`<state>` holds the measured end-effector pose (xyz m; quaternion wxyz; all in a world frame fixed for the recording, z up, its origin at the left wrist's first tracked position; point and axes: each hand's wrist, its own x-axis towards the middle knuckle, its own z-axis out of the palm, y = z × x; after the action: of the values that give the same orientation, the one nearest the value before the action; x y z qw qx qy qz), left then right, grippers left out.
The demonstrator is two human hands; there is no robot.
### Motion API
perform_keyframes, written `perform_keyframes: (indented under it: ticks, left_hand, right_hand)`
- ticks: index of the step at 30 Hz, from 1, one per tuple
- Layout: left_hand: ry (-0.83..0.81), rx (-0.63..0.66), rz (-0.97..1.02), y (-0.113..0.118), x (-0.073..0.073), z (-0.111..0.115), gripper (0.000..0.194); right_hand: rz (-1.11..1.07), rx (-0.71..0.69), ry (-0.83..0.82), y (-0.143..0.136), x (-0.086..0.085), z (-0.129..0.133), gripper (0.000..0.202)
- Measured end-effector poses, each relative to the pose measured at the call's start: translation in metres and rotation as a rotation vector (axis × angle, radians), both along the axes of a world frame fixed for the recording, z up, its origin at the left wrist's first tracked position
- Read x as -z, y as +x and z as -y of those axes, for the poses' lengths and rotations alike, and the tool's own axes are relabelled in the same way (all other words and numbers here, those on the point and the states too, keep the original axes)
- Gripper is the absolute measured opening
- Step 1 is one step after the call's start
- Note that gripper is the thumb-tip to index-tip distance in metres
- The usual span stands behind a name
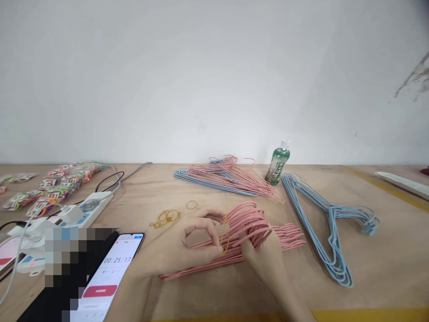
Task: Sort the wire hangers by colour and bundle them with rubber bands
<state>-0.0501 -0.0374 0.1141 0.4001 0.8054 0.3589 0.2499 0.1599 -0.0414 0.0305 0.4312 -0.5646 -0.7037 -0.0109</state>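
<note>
A bundle of pink wire hangers (246, 217) lies before me, with its hooks raised toward the middle. My left hand (197, 241) pinches a yellow rubber band (225, 239) between thumb and fingers, stretching it at the left side of the hooks. Wrapped round the hooks from below is my right hand (261, 246), its fingertips partly hidden by the wire. Several loose rubber bands (167, 217) rest on the table, just beyond my left hand.
Behind are loose pink and blue hangers (228, 176) beside a green-labelled bottle (278, 163). Blue hangers (330, 219) lie at right. A phone (110, 273) showing a timer, a power strip (90, 212) with cables and colourful packets (60, 188) occupy the left.
</note>
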Motion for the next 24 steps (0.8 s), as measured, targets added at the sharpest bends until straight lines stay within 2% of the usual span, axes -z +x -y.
perform_keyframes:
  ticks: [3,10,16,24]
  left_hand:
    - [0.01,-0.004,0.003,0.001,-0.002,0.001,0.01]
    - [0.091,0.075,0.053,0.01,-0.003,0.009,0.007]
    - [0.189,-0.004,0.063,0.016,0.001,0.012,0.002]
    - [0.184,-0.13,0.065,0.025,-0.002,0.025,0.003]
  right_hand:
    - [0.006,0.007,-0.001,0.0,0.001,-0.001,0.021]
    - [-0.002,-0.016,-0.007,0.001,0.002,-0.001,0.021]
    - [0.014,-0.008,0.019,0.001,0.0,-0.001,0.021]
    - [0.002,-0.009,-0.02,-0.001,-0.001,0.0,0.016]
